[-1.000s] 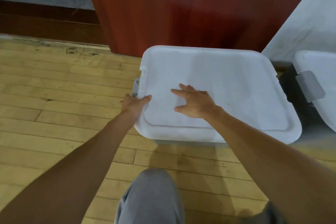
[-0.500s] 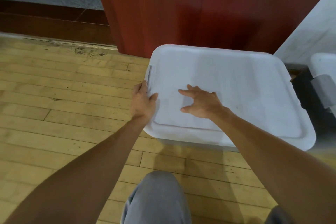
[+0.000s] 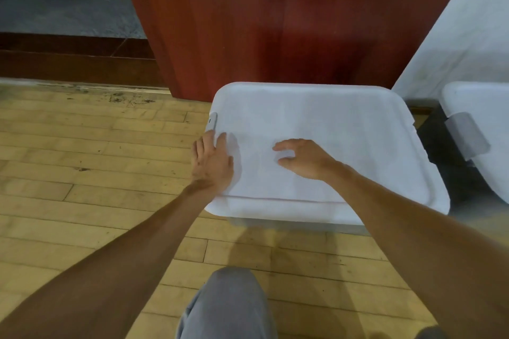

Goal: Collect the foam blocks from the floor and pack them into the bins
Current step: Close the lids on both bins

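Left hand (image 3: 212,162) has slid flat along the white plastic bin lid (image 3: 330,124) toward its grey latch (image 3: 212,121); right hand (image 3: 303,158), fingers spread, presses beside it, likely sealing the bin.

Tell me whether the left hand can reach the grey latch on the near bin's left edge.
Probably yes: the left hand rests on the lid edge just short of the latch, with nothing between them.

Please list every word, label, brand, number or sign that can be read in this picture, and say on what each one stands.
None: no text can be read anywhere in this view.
The white lid of the near bin is plain, without label or print.
The second bin and its grey latch show no marks.
The wooden floor and the red panel bear no writing.
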